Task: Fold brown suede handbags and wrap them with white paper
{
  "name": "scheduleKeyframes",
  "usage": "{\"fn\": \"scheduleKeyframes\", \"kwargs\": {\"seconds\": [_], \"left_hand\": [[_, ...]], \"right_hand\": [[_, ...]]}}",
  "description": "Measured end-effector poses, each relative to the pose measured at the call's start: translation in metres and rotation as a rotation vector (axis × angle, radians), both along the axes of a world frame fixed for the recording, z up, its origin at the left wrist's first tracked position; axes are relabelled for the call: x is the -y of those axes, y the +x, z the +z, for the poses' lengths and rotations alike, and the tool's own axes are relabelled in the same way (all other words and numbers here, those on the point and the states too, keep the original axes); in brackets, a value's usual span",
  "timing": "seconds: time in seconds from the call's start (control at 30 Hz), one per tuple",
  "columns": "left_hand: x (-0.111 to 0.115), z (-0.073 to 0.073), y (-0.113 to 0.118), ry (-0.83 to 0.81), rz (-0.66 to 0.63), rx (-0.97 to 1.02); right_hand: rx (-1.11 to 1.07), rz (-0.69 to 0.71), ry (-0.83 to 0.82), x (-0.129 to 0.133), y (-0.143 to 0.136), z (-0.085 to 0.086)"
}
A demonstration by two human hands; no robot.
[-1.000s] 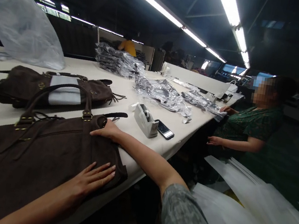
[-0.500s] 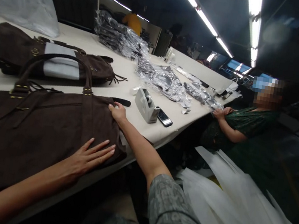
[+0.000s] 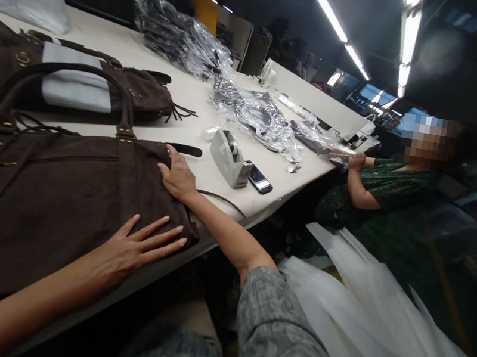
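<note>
A large dark brown bag (image 3: 58,198) with a looped handle and gold-coloured studs lies flat along the near edge of the white table (image 3: 196,102). My left hand (image 3: 131,255) rests on its front face near the right end, fingers spread. At the bag's upper right corner, my right hand (image 3: 179,176) lies against the end with its fingers apart, holding nothing. Behind this bag is a second brown bag (image 3: 142,100), its handle wrapped in white material. A dark strap end sticks out just past my right hand.
A grey tape dispenser (image 3: 228,160) and a phone (image 3: 260,178) sit right of the bags. Plastic-wrapped items (image 3: 179,36) lie farther back. A person in green (image 3: 375,185) grips a wrapped item at the table's right edge. White sheets (image 3: 372,308) hang at lower right.
My right hand has shifted from gripping the bag's corner to lying on its end, fingers more spread. A thin cord now shows beside my right forearm. The person's hands have moved slightly, and the view has shifted.
</note>
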State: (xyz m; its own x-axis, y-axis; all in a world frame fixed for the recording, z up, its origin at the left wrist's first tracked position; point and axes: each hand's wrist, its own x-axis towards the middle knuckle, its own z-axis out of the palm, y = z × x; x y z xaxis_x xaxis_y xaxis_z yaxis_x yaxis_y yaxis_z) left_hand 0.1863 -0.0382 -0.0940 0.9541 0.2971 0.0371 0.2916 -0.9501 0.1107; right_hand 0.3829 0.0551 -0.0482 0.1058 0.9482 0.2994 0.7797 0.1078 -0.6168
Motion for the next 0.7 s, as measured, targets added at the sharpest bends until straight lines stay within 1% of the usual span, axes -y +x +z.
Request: {"fn": "scheduleKeyframes", "kwargs": {"seconds": [0.07,0.13,0.17,0.23,0.27,0.3,0.33,0.37,0.43,0.5,0.57,0.63,0.7], "left_hand": [[-0.002,0.000,-0.003,-0.017,-0.040,0.021],[-0.006,-0.002,-0.006,-0.006,-0.075,0.056],[-0.008,-0.004,-0.007,0.004,-0.089,0.072],[-0.012,-0.010,-0.009,0.013,-0.101,0.102],[-0.013,-0.014,-0.010,0.016,-0.106,0.120],[-0.014,-0.017,-0.010,0.020,-0.112,0.145],[-0.015,-0.020,-0.010,0.029,-0.111,0.172],[-0.014,-0.021,-0.011,0.039,-0.114,0.194],[-0.010,-0.017,-0.011,0.059,-0.121,0.219],[-0.003,-0.008,-0.010,0.077,-0.135,0.234],[0.005,0.006,-0.010,0.094,-0.163,0.252],[0.012,0.021,-0.011,0.096,-0.150,0.257],[0.018,0.032,-0.012,0.077,-0.076,0.248]], "right_hand": [[0.069,0.023,-0.004,0.015,0.012,0.013],[0.172,0.115,0.056,0.037,0.023,0.033],[0.233,0.202,0.093,0.050,0.025,0.044],[0.364,0.441,0.124,0.077,0.026,0.061],[0.423,0.561,0.112,0.091,0.025,0.065],[0.470,0.652,0.087,0.103,0.023,0.065],[0.496,0.695,0.057,0.114,0.022,0.061],[0.498,0.694,0.029,0.125,0.021,0.054],[0.452,0.608,-0.007,0.142,0.024,0.034],[0.418,0.511,-0.005,0.156,0.031,0.014],[0.442,0.445,0.016,0.167,0.036,-0.002],[0.491,0.377,0.040,0.175,0.039,-0.013],[0.533,0.319,0.076,0.179,0.038,-0.019]]}}
